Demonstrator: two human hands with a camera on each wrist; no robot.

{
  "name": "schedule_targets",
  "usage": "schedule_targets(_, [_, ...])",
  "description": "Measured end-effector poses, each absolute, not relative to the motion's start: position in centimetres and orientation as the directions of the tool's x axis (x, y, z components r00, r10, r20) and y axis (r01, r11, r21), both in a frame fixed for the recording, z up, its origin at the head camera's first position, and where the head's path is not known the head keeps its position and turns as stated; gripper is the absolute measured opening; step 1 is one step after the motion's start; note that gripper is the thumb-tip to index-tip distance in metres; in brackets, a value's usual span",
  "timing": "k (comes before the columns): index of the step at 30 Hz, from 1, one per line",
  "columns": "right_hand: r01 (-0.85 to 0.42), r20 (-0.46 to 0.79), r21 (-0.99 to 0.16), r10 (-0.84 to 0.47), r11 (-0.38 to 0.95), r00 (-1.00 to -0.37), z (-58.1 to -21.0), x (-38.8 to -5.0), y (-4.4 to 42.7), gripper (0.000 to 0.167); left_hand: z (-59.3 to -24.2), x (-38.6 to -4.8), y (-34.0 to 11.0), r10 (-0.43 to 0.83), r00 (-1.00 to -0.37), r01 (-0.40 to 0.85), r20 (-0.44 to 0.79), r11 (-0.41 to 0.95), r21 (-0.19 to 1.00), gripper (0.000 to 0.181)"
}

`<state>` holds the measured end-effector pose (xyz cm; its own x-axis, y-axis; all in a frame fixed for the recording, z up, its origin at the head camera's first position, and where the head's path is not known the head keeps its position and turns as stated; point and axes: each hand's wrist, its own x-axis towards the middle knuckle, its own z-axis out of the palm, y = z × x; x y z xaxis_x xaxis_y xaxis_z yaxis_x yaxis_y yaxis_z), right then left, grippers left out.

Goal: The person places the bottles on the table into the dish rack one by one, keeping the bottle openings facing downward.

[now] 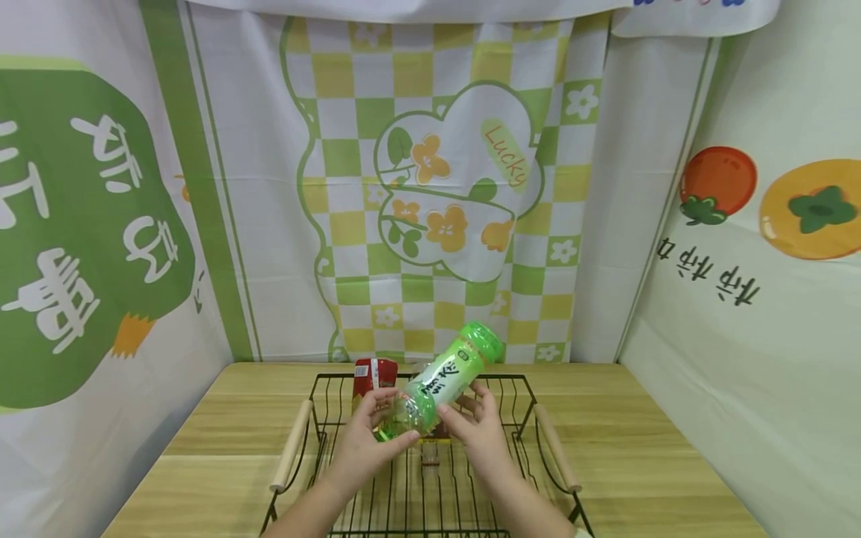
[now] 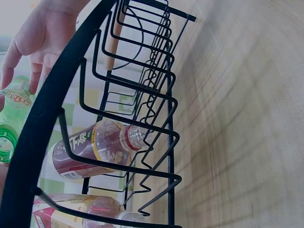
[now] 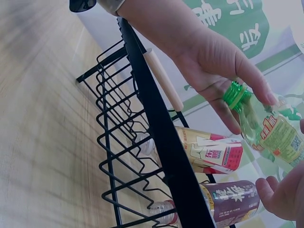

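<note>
A plastic drink bottle (image 1: pixel 447 377) with a green and white label is held tilted above a black wire rack (image 1: pixel 377 508). Its green neck points down to the left and its base up to the right. My left hand (image 1: pixel 366 441) grips it near the neck, thumb on the near side. Round the labelled body curl the fingers of my right hand (image 1: pixel 480 430), with the thumb in front. In the right wrist view the left hand (image 3: pixel 213 61) has the green bottle (image 3: pixel 280 135) between thumb and fingers.
A purple-labelled bottle (image 2: pixel 78 149) and a red and cream bottle (image 3: pixel 218 152) stand neck down in the rack. Wooden handles (image 1: pixel 292 444) flank the rack on the wooden table (image 1: pixel 202 448). Printed cloths (image 1: pixel 451 60) hang behind and at both sides.
</note>
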<state>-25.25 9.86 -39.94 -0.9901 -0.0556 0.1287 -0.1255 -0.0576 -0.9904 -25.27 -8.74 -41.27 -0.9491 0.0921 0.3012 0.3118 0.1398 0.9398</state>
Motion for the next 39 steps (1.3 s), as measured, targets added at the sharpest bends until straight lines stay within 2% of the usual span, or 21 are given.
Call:
schedule_targets(13, [-0.114, 0.124, -0.983, -0.064, -0.142, -0.990, -39.8, -25.2, 8.8, 0.090, -41.9, -25.2, -8.3, 0.106, -0.942, 0.335, 0.318, 0.227, 0.915, 0.060])
schedule_targets(21, [-0.117, 0.125, -0.982, -0.047, -0.147, -0.991, -39.7, -25.4, 9.1, 0.093, -41.7, -25.2, -8.3, 0.126, -0.943, 0.332, 0.309, 0.251, 0.909, 0.062])
schedule_targets(29, [-0.131, 0.133, -0.990, -0.025, -0.056, -0.991, -39.7, -26.2, 10.4, 0.092, -41.5, -25.4, -9.2, 0.106, -0.947, 0.316, 0.305, 0.116, 0.942, 0.062])
schedule_targets(39, [-0.140, 0.140, -0.987, -0.005, 0.080, -0.990, -39.2, -27.5, 12.7, 0.088, -41.2, -26.1, -12.6, 0.012, -0.945, 0.323, 0.327, 0.201, 0.925, 0.051])
